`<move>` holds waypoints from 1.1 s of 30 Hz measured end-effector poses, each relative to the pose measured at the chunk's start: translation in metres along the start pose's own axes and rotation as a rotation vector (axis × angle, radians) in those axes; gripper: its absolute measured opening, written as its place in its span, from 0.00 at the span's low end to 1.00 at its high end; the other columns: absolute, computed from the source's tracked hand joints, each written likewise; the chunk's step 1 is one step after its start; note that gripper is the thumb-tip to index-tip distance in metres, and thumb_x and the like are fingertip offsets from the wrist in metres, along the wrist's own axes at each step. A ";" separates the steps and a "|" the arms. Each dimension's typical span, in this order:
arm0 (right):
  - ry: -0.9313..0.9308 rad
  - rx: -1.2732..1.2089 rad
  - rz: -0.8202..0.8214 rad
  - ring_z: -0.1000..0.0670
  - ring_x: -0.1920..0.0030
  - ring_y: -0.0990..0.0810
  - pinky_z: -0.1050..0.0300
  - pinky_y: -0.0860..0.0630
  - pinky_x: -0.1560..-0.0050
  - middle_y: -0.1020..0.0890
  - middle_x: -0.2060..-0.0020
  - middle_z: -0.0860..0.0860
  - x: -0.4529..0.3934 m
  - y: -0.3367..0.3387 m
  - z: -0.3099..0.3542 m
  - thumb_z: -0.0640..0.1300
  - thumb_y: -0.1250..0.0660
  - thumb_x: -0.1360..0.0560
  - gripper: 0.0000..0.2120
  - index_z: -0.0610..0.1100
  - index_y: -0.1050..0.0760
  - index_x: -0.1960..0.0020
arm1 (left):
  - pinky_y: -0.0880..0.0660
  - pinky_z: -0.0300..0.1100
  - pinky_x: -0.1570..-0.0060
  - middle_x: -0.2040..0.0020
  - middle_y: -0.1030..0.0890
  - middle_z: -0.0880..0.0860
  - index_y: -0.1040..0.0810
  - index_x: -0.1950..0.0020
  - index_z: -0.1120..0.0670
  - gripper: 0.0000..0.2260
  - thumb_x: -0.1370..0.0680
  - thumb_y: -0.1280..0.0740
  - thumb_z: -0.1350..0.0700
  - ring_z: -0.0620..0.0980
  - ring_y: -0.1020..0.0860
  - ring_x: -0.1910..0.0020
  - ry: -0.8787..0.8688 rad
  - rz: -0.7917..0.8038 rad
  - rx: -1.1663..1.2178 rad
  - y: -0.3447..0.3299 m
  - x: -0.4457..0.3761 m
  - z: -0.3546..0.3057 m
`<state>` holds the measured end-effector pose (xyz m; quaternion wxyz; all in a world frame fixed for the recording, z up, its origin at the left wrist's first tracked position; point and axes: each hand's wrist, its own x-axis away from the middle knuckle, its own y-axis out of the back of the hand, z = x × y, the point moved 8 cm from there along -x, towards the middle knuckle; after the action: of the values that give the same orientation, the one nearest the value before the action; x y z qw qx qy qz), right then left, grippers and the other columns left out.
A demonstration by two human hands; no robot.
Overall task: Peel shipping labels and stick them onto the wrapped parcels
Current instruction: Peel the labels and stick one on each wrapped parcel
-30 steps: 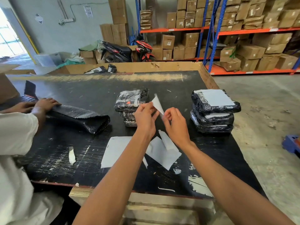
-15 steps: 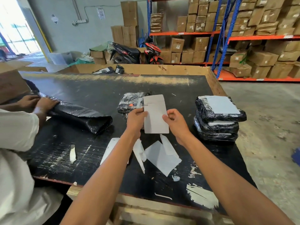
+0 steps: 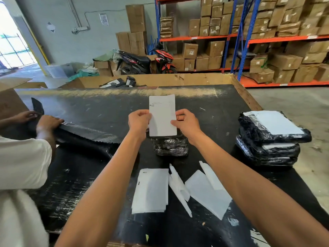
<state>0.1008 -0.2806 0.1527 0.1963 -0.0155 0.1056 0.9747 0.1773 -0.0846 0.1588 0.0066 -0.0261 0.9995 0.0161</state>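
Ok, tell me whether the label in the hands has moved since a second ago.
Yes. The label, then a folded piece right of the unlabelled parcels, is now spread flat above them, pinched between the left hand and right hand.

White label (image 3: 162, 115); glossy black parcels (image 3: 270, 139); scuffed black table (image 3: 99, 104).

A parcel (image 3: 170, 146) lies mid-table (image 3: 110, 102), backing sheets (image 3: 151, 189) before it, stacked parcels (image 3: 270, 139) right.

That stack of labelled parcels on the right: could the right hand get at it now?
Probably not at once: the right hand pinches the label together with the left hand. The path to the stack looks free.
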 end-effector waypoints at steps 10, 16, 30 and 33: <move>0.106 0.358 -0.095 0.48 0.49 0.19 0.53 0.20 0.47 0.19 0.49 0.47 -0.021 -0.022 0.006 0.35 0.26 0.28 0.18 0.43 0.26 0.41 | 0.28 0.37 0.73 0.58 0.18 0.56 0.19 0.53 0.60 0.05 0.24 0.33 0.68 0.48 0.24 0.68 0.045 0.072 0.013 -0.005 -0.040 0.023; 0.166 0.501 -0.154 0.47 0.44 0.23 0.52 0.23 0.43 0.23 0.43 0.46 -0.019 -0.025 0.006 0.37 0.26 0.27 0.19 0.43 0.27 0.39 | 0.19 0.44 0.57 0.55 0.17 0.53 0.20 0.49 0.56 0.11 0.28 0.26 0.66 0.51 0.18 0.55 -0.060 0.161 -0.040 -0.011 -0.044 0.032; 0.436 0.853 -0.103 0.52 0.32 0.33 0.52 0.47 0.39 0.17 0.48 0.57 -0.010 -0.034 0.008 0.46 0.36 0.18 0.10 0.55 0.18 0.44 | 0.31 0.53 0.32 0.30 0.30 0.55 0.31 0.27 0.53 0.30 0.27 0.24 0.54 0.53 0.29 0.33 -0.430 0.208 -0.491 -0.014 -0.046 0.022; 0.355 0.939 -0.009 0.51 0.24 0.39 0.44 0.51 0.30 0.18 0.40 0.59 -0.024 -0.036 0.002 0.48 0.42 0.17 0.14 0.59 0.21 0.38 | 0.29 0.57 0.36 0.35 0.22 0.50 0.17 0.42 0.46 0.11 0.25 0.29 0.52 0.52 0.26 0.36 -0.555 0.283 -0.637 -0.029 -0.053 0.015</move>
<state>0.1367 -0.2569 0.1495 0.1653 -0.0914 0.5645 0.8036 0.2316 -0.1100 0.1433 0.2640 0.1158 0.8987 0.3304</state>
